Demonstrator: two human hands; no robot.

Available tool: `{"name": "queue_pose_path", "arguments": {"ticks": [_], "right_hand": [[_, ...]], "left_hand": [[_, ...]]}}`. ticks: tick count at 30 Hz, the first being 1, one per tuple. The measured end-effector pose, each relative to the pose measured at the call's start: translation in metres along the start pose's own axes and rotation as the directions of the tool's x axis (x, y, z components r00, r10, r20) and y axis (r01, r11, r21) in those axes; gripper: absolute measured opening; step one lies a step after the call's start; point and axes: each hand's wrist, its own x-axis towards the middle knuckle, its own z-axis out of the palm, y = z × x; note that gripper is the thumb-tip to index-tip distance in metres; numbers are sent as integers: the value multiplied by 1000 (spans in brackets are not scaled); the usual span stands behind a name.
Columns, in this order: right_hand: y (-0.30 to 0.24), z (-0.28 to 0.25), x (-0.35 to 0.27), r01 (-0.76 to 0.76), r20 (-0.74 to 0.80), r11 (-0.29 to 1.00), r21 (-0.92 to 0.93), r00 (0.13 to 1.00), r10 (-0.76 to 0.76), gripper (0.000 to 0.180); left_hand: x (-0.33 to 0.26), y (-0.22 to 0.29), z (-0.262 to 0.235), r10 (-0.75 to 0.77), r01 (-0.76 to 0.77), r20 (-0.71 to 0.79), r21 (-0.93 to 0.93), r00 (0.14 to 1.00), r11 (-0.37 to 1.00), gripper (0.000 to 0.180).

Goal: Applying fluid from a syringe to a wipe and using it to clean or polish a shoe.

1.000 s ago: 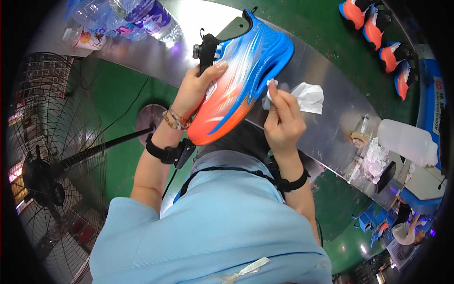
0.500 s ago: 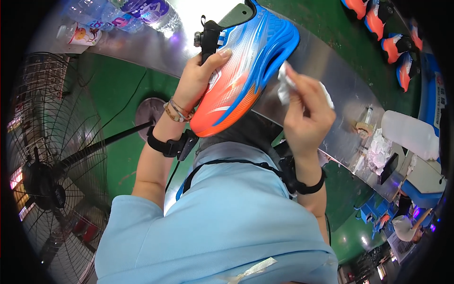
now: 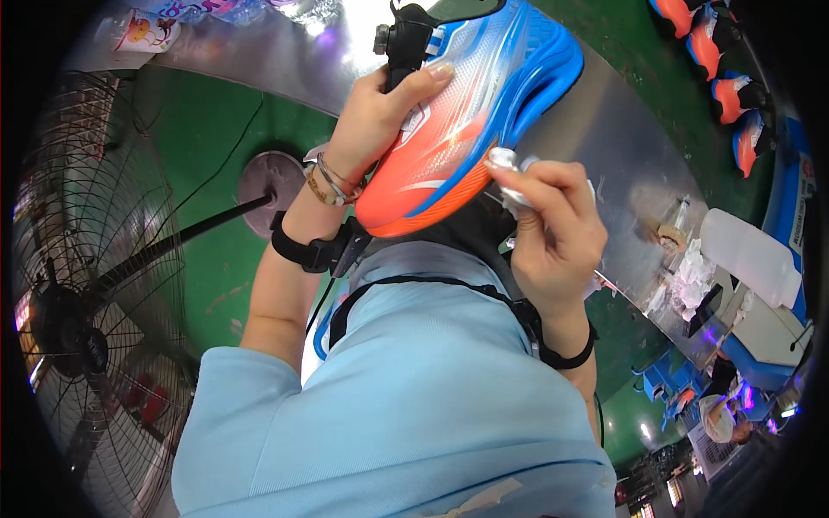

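Sneaker (image 3: 471, 121), fading from orange at the toe through white to blue at the heel, sits mounted on a black stand (image 3: 404, 39) above the shiny metal surface (image 3: 622, 164), its toe tilted down toward the person's chest. The left hand (image 3: 380, 112) grips it from the left side: the thumb lies across the white upper, while the other fingers wrap around the far side near the stand and are mostly hidden. That wrist carries thin bracelets (image 3: 328, 177) and, lower on the forearm, a black strap (image 3: 311, 250). The right hand (image 3: 553, 229) has its fingers pressed together, pinching a crumpled white cloth (image 3: 509, 173) and holding it against the sneaker's sole edge where orange meets blue. A black band (image 3: 566, 354) circles the right wrist. Both forearms come up from light blue sleeves (image 3: 406, 414) in the lower part of the view. Farther right on the surface stand a white plastic bottle (image 3: 747, 259) lying on its side, a small glass container (image 3: 672, 226) and a heap of used white wipes (image 3: 691, 276). At the top right, well apart from the hands, a row of matching orange and blue shoes (image 3: 717, 60) lies on the green floor (image 3: 216, 138). On the left stands a large black floor fan (image 3: 86, 293), its round base (image 3: 268, 177) resting on that floor.
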Motion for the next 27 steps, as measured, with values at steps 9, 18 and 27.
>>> {"name": "queue_pose_path", "arguments": {"ticks": [9,18,27], "right_hand": [[-1,6,-8,41,-8,979,-199,999,-43,39],[9,-43,-38,-128,-199,991,-49,973,116,40],[38,-90,-109,-253,-712,941,226,616,337,26]], "left_hand": [[-1,-8,0,-7,7,0,75,1000,997,40],[-13,43,25,631,-397,-53,736,774,549,38],[33,25,30,659,-125,51,990,751,66,60]]}}
